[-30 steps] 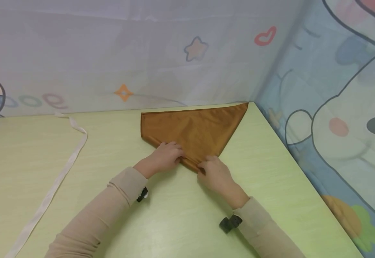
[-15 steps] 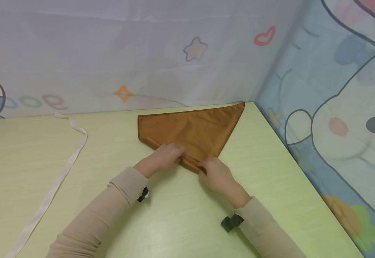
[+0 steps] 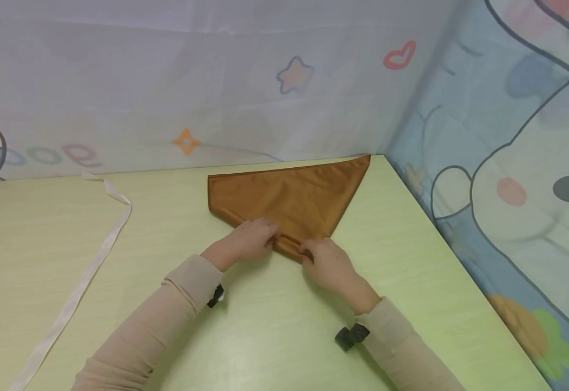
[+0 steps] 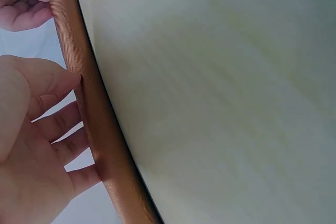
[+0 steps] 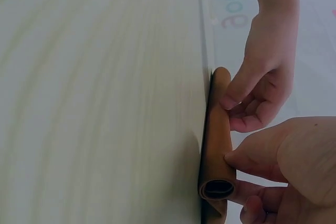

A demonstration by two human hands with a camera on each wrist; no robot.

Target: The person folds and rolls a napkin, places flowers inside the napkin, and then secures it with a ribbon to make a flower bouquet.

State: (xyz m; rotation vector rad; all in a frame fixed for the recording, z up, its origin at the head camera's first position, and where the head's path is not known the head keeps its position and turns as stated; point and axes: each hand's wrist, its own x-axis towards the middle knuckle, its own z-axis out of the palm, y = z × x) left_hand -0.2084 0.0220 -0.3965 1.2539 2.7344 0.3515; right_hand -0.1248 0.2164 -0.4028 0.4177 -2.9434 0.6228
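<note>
A shiny brown cloth (image 3: 308, 198) lies near the back of the table, its near edge rolled into a thin tube. My left hand (image 3: 247, 239) holds the middle of this roll, thumb on the near side and fingertips over the top. Close to the roll's right end, my right hand (image 3: 330, 266) pinches it between thumb and fingers. The left wrist view shows the smooth rolled edge (image 4: 100, 108) running past the left thumb. In the right wrist view the roll's open end (image 5: 218, 188) shows its wound layers beside the right thumb.
A long white ribbon (image 3: 95, 258) stretches down the left part of the pale green table (image 3: 264, 336). A printed fabric wall (image 3: 132, 81) stands behind, and another with a cartoon animal (image 3: 524, 163) runs along the right edge.
The cloth has shifted slightly left and towards me over the second, mostly in its first half. My right hand moved a little right and down along the roll; my left hand stayed nearly still.
</note>
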